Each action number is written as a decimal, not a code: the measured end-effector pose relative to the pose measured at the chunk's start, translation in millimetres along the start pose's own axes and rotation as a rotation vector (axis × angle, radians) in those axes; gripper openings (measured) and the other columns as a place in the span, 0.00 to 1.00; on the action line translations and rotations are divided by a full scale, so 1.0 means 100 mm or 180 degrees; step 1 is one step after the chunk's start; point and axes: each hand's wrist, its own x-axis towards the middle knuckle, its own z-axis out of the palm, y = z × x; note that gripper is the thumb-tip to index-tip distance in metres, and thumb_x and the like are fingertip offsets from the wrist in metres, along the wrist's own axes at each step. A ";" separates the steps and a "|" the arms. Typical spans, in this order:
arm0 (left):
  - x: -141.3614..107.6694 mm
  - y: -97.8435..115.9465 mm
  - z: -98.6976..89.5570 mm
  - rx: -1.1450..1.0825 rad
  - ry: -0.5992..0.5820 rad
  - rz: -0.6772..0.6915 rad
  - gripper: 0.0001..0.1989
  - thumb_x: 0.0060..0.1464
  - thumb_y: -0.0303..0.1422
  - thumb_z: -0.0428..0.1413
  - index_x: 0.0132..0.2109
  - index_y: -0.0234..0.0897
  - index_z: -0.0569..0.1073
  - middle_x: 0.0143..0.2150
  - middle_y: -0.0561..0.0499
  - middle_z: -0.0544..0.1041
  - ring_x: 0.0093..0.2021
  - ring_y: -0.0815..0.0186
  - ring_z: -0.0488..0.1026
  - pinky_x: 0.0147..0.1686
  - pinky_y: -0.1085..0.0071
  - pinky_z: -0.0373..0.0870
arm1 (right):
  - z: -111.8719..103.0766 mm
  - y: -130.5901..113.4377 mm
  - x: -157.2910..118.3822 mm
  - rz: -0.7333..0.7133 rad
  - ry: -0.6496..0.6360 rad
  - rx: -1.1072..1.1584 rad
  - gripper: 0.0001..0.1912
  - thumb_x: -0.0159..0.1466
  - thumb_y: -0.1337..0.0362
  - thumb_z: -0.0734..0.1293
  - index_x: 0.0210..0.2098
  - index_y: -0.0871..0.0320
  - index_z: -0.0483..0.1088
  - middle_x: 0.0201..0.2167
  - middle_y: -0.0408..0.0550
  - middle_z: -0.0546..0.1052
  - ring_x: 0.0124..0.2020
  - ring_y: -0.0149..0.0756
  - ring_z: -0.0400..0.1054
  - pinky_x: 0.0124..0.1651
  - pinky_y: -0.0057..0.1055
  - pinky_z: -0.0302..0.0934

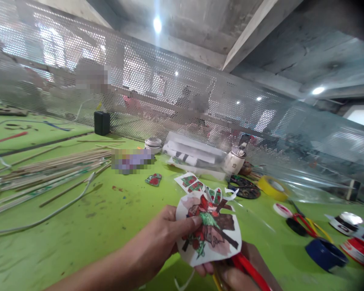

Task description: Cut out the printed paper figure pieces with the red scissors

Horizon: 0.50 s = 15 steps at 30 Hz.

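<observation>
My left hand [172, 232] is closed on a white paper cut-out [230, 238] with a painted picture in red, brown and green; its thumb presses on the front. At the lower right, my right hand [236, 279] is closed around scissors [250, 268] with a red and yellow handle, close under the paper's lower edge. The paper hides most of the blades. Just beyond lies a strip of paper [185, 182] with red and green painted shapes. A small red and green cut-out piece [153, 180] rests on the green table [115, 218].
Bundled thin sticks [63, 165] and a grey cable [63, 212] lie at left. Along the back stand a black box [102, 123], a white tub [153, 144] and a white jug [235, 159]. Yellow tape [273, 188], blue tape [326, 254] and a glass-lidded jar [346, 222] are at right.
</observation>
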 end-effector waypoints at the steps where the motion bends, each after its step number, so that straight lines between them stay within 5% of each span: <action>1: 0.00 -0.01 0.00 0.0010 -0.0001 -0.0003 0.17 0.59 0.37 0.54 0.35 0.25 0.78 0.27 0.38 0.80 0.26 0.61 0.79 0.29 0.69 0.76 | 0.02 0.01 0.03 0.0013 -0.0013 0.0065 0.19 0.54 0.48 0.72 0.23 0.59 0.72 0.22 0.50 0.74 0.26 0.40 0.69 0.32 0.36 0.66; 6: 0.00 -0.04 0.02 -0.0013 0.0006 -0.0069 0.17 0.59 0.37 0.54 0.37 0.24 0.78 0.29 0.36 0.81 0.27 0.60 0.79 0.28 0.68 0.75 | 0.11 -0.03 0.15 0.0235 -0.0165 0.0279 0.28 0.55 0.41 0.67 0.14 0.58 0.67 0.12 0.43 0.64 0.15 0.30 0.59 0.21 0.30 0.61; 10: 0.01 -0.03 0.03 -0.0061 -0.0017 -0.0080 0.17 0.58 0.37 0.54 0.37 0.24 0.78 0.29 0.36 0.80 0.27 0.60 0.78 0.29 0.67 0.75 | 0.07 -0.15 0.07 0.0322 -0.0272 -0.0053 0.22 0.54 0.47 0.72 0.17 0.59 0.71 0.14 0.42 0.67 0.17 0.29 0.60 0.27 0.30 0.65; 15: 0.01 -0.03 0.03 -0.0065 -0.0019 -0.0051 0.17 0.58 0.37 0.54 0.37 0.23 0.78 0.29 0.36 0.80 0.27 0.61 0.78 0.28 0.69 0.75 | -0.02 0.13 0.07 0.0416 -0.0053 -0.0339 0.23 0.53 0.47 0.72 0.15 0.59 0.70 0.12 0.42 0.65 0.15 0.28 0.60 0.22 0.28 0.60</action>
